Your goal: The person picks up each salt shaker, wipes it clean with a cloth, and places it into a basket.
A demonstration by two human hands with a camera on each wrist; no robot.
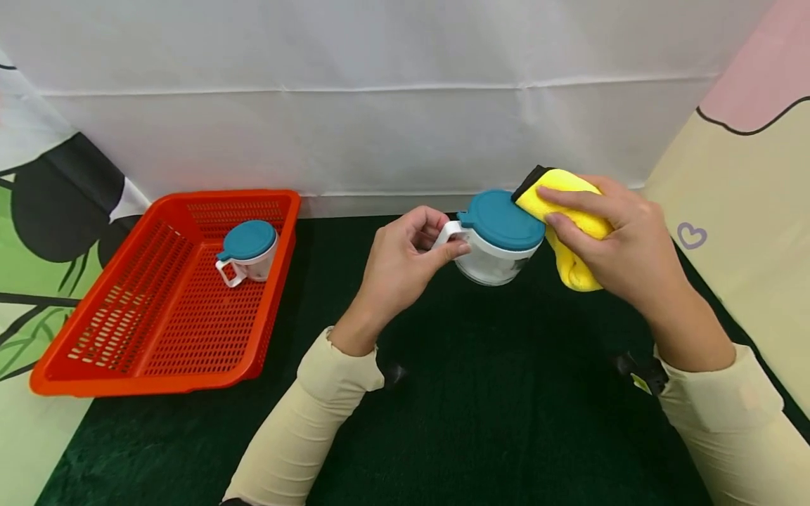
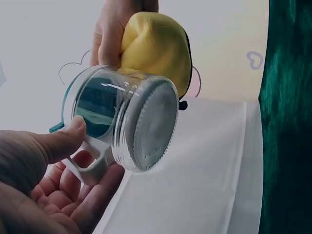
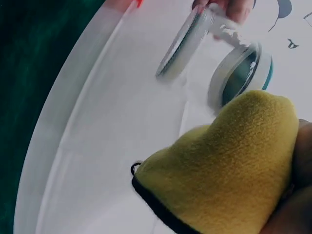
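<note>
My left hand (image 1: 408, 263) grips the white handle of a clear glass jar (image 1: 490, 261) with a blue lid (image 1: 506, 219), held up over the dark green cloth. In the left wrist view the jar (image 2: 139, 122) is tilted, its ribbed glass base facing the camera and the thumb lying along the handle. A folded yellow cloth (image 1: 572, 211) with a black edge is gripped in my right hand (image 1: 623, 239), its edge right at the lid's right side. The yellow cloth (image 3: 229, 165) covers much of the right wrist view and overlaps the jar there.
An orange-red plastic basket (image 1: 183, 385) with slotted walls stands at the left. Inside it, near the back right corner, sits another blue-lidded jar (image 1: 249, 253) with a white handle. Dark green cloth (image 1: 481, 422) covers the table, and a white sheet (image 1: 380, 140) hangs behind.
</note>
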